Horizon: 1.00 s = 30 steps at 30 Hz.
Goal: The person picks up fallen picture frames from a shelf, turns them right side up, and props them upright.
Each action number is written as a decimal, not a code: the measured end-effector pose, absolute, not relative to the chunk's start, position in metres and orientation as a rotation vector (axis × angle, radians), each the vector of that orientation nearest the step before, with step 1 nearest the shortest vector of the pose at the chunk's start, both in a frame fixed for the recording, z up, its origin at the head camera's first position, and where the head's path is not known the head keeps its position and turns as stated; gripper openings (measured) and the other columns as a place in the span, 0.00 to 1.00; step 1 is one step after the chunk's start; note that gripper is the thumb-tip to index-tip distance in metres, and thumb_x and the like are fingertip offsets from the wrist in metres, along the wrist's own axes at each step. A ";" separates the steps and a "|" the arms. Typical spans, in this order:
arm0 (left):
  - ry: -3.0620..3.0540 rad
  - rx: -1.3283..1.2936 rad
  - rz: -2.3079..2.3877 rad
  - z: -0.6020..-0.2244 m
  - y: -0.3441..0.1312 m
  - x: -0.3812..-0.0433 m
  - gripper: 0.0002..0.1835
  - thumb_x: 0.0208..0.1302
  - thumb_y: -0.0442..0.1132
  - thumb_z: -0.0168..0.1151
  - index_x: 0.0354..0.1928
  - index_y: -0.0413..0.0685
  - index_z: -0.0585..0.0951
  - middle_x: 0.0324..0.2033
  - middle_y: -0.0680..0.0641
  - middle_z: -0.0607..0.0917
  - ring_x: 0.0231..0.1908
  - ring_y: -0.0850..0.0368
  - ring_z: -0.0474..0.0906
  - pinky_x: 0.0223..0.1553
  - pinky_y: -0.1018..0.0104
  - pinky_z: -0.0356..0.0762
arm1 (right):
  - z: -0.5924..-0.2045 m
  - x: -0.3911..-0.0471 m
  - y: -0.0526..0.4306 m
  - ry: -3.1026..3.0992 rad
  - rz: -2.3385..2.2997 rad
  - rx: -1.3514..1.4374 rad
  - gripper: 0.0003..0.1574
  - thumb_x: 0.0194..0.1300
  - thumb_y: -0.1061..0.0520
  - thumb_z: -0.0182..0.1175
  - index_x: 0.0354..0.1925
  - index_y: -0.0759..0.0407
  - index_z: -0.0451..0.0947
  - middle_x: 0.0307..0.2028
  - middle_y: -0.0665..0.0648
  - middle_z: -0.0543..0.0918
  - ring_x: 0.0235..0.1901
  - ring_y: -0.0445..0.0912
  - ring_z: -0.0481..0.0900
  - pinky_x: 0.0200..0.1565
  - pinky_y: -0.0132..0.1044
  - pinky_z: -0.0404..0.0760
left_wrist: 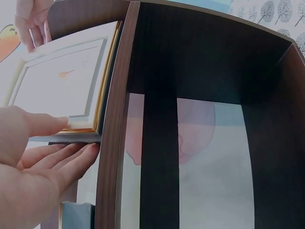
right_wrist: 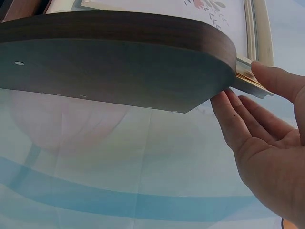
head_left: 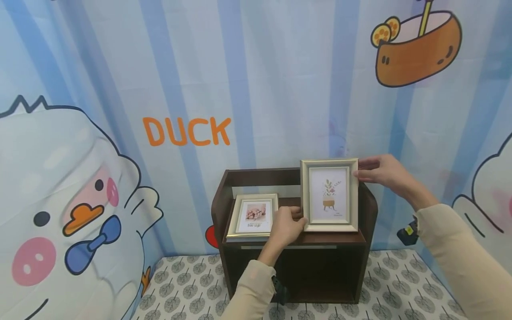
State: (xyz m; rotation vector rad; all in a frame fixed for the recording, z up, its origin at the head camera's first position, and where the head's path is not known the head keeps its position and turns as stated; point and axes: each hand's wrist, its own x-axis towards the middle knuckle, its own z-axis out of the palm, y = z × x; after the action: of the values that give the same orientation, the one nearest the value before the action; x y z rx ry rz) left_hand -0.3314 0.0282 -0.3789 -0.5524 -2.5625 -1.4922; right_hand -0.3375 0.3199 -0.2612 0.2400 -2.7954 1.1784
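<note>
A pale-gold picture frame (head_left: 329, 195) with a potted-plant print stands upright on the right of a dark brown wooden shelf unit's top (head_left: 370, 212). My left hand (head_left: 285, 226) pinches it at the lower left edge; in the left wrist view the thumb (left_wrist: 47, 123) lies over its front and the fingers reach round behind. At the upper right edge my right hand (head_left: 382, 171) pinches the same frame, thumb in front, other fingers behind. Left of it, a second gold frame (head_left: 243, 231) with a flower print leans back on the shelf top.
Below the shelf top is a dark open compartment (head_left: 320, 275). The unit stands on a cloth (head_left: 180, 284) printed with grey trees. Behind it hangs a blue-and-white striped cartoon backdrop (head_left: 276, 89) with a duck and orange lettering (head_left: 200, 132).
</note>
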 end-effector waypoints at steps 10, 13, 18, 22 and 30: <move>-2.529 -0.567 -1.394 -0.379 0.015 -0.326 0.20 0.72 0.39 0.67 0.60 0.36 0.84 0.55 0.39 0.90 0.56 0.44 0.87 0.56 0.51 0.87 | -0.260 -0.329 0.315 -2.745 1.205 0.178 0.46 0.78 0.41 0.60 0.76 0.73 0.62 0.73 0.78 0.68 0.68 0.70 0.75 0.69 0.62 0.76; -2.504 -0.587 -1.355 -0.376 0.009 -0.320 0.17 0.72 0.39 0.66 0.57 0.38 0.86 0.53 0.41 0.90 0.56 0.45 0.87 0.55 0.52 0.86 | -0.257 -0.322 0.312 -2.734 1.144 0.129 0.46 0.78 0.38 0.57 0.75 0.71 0.63 0.73 0.78 0.67 0.68 0.71 0.72 0.68 0.67 0.74; -2.465 -0.639 -1.311 -0.367 -0.005 -0.311 0.14 0.74 0.39 0.64 0.55 0.39 0.87 0.51 0.42 0.91 0.54 0.47 0.87 0.57 0.52 0.85 | -0.248 -0.306 0.294 -2.690 1.053 0.080 0.47 0.78 0.37 0.56 0.75 0.71 0.63 0.74 0.78 0.65 0.73 0.73 0.64 0.69 0.71 0.69; -2.444 -0.669 -1.251 -0.361 -0.018 -0.306 0.13 0.74 0.38 0.63 0.53 0.39 0.87 0.50 0.41 0.91 0.52 0.46 0.89 0.63 0.46 0.81 | -0.240 -0.292 0.270 -2.606 0.960 0.114 0.44 0.78 0.40 0.58 0.74 0.69 0.65 0.74 0.78 0.65 0.73 0.74 0.63 0.67 0.74 0.69; -2.444 -0.663 -0.986 -0.363 -0.053 -0.295 0.12 0.72 0.36 0.64 0.51 0.38 0.88 0.53 0.39 0.90 0.60 0.41 0.84 0.61 0.44 0.82 | -0.232 -0.269 0.213 -2.517 0.835 0.392 0.34 0.73 0.47 0.66 0.67 0.67 0.74 0.67 0.72 0.74 0.64 0.68 0.73 0.61 0.67 0.74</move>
State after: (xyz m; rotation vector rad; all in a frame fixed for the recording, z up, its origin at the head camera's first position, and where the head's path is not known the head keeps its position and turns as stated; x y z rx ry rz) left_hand -0.2955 -0.0525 -0.3626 -0.6634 -2.4436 -0.9864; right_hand -0.2687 0.2129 -0.2321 0.3917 -2.5168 0.8347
